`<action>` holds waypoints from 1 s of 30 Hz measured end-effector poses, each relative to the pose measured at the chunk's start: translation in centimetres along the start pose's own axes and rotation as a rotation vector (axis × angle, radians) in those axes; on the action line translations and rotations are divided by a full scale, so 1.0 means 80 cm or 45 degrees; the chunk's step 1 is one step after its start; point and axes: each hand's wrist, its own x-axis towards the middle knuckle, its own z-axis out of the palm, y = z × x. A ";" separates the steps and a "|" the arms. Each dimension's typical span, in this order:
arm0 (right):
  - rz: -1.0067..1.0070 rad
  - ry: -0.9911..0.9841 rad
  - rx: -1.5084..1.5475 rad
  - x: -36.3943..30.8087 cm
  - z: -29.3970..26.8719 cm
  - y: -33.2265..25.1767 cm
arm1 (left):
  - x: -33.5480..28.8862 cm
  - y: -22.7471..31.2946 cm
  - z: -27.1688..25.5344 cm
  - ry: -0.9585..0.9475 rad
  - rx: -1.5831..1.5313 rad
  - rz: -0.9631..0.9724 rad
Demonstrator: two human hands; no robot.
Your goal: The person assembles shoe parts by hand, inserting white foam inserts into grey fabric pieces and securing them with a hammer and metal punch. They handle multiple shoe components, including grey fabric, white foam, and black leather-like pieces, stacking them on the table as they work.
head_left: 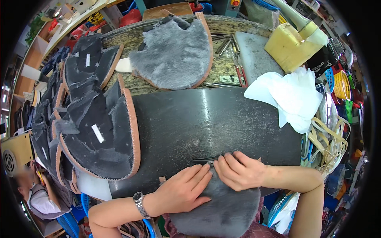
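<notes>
Both the left hand [183, 191] and right hand [239, 171] press flat, fingers extended and grasping nothing, on a grey fur-lined piece [222, 206] beneath the fingertips.

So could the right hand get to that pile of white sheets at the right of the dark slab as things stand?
Probably yes. The right hand rests on the grey furry piece at the near edge of the dark slab; the slab between it and the white sheets is bare, so nothing blocks the way.

bare black slab [206, 123] ahead, stacked dark pieces [95, 131] blocking left, white sheets [291, 97] crowding right
</notes>
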 end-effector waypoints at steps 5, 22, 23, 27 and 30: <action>0.047 0.065 -0.019 -0.021 -0.007 -0.013 | 0.007 -0.006 0.004 -0.024 0.005 0.025; 0.431 0.042 0.569 -0.035 -0.002 -0.003 | 0.003 -0.013 0.011 -0.006 0.177 0.120; 0.446 -0.026 0.570 -0.037 -0.005 -0.006 | 0.002 -0.012 0.010 -0.008 0.159 0.113; 0.426 -0.237 0.759 -0.035 -0.020 0.006 | 0.014 -0.004 -0.001 -0.059 0.093 0.059; 0.364 -0.310 0.702 -0.033 -0.028 0.007 | 0.020 -0.019 0.003 -0.015 0.052 0.036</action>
